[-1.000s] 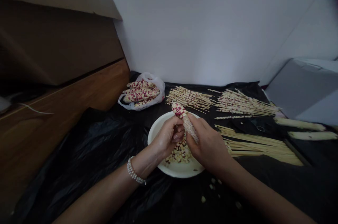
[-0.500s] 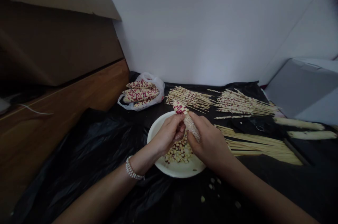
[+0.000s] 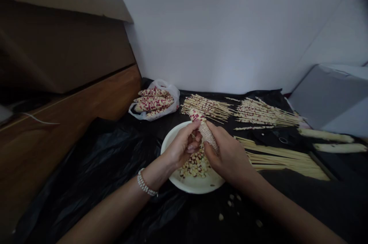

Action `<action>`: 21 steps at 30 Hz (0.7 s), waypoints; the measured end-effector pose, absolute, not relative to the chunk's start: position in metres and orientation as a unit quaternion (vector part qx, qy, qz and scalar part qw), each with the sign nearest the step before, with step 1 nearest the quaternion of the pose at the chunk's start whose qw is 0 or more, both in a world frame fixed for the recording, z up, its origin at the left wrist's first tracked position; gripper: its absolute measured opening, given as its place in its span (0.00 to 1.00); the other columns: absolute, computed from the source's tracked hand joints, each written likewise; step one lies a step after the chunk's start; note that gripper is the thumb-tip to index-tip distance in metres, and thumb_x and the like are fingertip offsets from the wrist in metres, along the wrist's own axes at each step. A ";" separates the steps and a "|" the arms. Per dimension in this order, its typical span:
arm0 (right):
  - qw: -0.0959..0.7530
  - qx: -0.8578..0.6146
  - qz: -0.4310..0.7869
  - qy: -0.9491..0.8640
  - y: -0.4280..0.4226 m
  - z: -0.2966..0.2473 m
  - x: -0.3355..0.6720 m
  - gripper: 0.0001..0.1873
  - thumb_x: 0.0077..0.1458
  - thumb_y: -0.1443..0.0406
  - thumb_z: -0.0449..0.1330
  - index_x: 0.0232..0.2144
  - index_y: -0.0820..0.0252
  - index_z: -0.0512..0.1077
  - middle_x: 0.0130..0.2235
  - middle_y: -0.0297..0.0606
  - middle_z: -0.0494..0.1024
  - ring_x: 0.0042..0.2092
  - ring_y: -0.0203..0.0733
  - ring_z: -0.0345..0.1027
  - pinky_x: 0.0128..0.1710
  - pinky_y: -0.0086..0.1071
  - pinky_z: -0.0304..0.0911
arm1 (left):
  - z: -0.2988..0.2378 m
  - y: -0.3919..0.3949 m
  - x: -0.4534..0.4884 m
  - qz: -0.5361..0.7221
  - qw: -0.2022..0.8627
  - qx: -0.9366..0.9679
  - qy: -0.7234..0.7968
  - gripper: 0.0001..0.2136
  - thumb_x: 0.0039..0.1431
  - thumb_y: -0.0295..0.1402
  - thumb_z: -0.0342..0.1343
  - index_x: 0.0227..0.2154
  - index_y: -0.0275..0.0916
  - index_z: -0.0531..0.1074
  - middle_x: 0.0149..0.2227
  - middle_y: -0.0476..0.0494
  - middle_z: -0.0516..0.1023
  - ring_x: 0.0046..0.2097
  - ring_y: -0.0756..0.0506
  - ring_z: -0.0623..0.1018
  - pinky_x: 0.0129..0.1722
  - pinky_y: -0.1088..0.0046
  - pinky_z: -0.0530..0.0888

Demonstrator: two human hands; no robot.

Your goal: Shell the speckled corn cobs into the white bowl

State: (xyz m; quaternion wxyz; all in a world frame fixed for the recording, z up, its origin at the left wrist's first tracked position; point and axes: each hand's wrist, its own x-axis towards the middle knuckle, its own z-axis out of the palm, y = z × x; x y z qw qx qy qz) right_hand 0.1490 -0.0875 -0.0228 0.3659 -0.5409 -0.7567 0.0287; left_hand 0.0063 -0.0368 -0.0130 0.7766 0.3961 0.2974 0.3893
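Observation:
A corn cob (image 3: 207, 135) slants over a pale bowl (image 3: 178, 185). Red and cream kernels still cover its far tip, while the part nearer me is stripped bare. My right hand (image 3: 230, 152) is closed around the bare lower end. My left hand (image 3: 184, 144) is at the cob's left side, thumb pressed on it near the edge of the kernels, fingers curled below. Whether loose kernels lie in those fingers I cannot tell. Under both hands, loose kernels (image 3: 195, 167) lie heaped in the bowl.
A plastic bag (image 3: 174, 94) of corn cobs (image 3: 153, 102) stands at the back. Right of it lie two bundles of kernel-threaded sticks (image 3: 201, 106), then bare sticks (image 3: 287, 159) and two stripped cobs (image 3: 339, 147). Stray kernels dot the black sheet (image 3: 115, 159). A cardboard box (image 3: 66, 44) is at left.
My left thumb has shifted slightly up along the cob, and its fingers have loosened a little. The cob has turned slightly in my right hand, showing different kernels at the tip.

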 end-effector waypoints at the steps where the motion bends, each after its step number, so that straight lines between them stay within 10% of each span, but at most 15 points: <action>1: 0.366 -0.541 0.023 -0.757 -0.088 -0.023 0.149 0.28 0.58 0.66 0.51 0.61 0.63 0.58 0.50 0.50 0.74 0.51 0.51 0.70 0.49 0.46 0.68 | -0.013 -0.037 0.007 0.397 0.763 0.409 0.304 0.17 0.58 0.45 0.55 0.22 0.37 0.63 0.19 0.55 0.60 0.18 0.58 0.52 0.17 0.78 0.46; 21: 0.344 -0.528 0.037 -0.776 -0.090 -0.025 0.148 0.29 0.56 0.68 0.51 0.61 0.62 0.58 0.53 0.51 0.73 0.56 0.53 0.67 0.51 0.50 0.66 | -0.021 -0.038 0.010 0.391 0.740 0.412 0.359 0.10 0.51 0.34 0.50 0.18 0.39 0.59 0.17 0.55 0.57 0.16 0.57 0.52 0.17 0.77 0.46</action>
